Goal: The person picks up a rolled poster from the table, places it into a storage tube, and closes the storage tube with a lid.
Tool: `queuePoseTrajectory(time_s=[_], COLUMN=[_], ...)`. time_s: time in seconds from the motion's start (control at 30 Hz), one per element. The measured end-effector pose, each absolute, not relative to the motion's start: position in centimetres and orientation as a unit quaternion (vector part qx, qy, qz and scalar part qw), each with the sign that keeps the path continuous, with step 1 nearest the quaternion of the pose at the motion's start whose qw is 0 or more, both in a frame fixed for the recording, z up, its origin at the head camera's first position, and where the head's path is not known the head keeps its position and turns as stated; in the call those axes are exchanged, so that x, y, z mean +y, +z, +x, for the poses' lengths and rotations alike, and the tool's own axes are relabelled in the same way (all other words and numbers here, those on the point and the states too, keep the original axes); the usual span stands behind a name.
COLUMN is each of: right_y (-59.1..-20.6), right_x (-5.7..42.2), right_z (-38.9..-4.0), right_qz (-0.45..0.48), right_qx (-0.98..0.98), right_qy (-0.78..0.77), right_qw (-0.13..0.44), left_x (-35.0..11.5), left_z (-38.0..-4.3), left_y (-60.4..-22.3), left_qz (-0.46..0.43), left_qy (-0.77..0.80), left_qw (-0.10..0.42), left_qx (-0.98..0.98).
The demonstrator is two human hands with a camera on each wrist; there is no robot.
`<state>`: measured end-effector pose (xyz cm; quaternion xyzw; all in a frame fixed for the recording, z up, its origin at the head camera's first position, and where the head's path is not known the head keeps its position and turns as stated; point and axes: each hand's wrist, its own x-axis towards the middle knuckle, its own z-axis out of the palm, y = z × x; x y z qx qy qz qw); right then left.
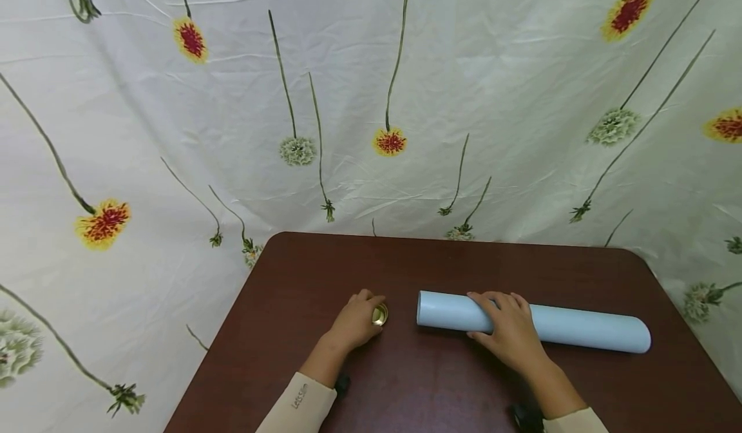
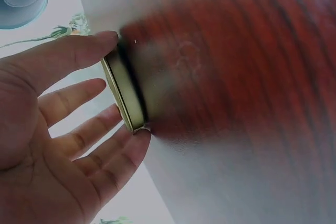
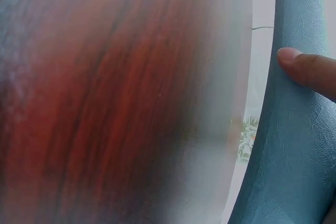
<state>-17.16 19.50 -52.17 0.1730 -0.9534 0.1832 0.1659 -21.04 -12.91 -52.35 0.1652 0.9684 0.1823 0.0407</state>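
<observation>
My left hand (image 1: 356,322) pinches a small round gold-coloured lid (image 1: 379,315) by its rim, left of the table's middle. In the left wrist view the lid (image 2: 125,90) stands edge-on to the camera, between thumb and fingertips, low at the tabletop. To the right lies a light-blue roll (image 1: 591,327) of textured sheet, stretched across the table. My right hand (image 1: 510,333) grips it left of its middle, fingers over the top and thumb on the near side. The right wrist view shows the thumb against the roll (image 3: 294,140); the other fingers are mostly hidden there.
Both things are on a dark reddish-brown wooden table (image 1: 440,388) with rounded far corners. Behind and beside it hangs a white cloth (image 1: 348,104) printed with flowers. A dark band sits at each wrist, partly hidden.
</observation>
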Motion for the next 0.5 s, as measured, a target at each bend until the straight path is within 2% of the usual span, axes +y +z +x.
queuePoseTrajectory(time_s=[0.5], right_y=[-51.93], right_x=[19.46], right_z=[-17.13], right_qz=[0.174], right_qx=[-0.951], right_qy=[0.188], right_qw=[0.173], left_x=[-12.94], left_z=[-20.97], left_y=[-51.51], left_qz=[0.140], left_qy=[0.364], left_qw=[0.120], left_qx=[0.913])
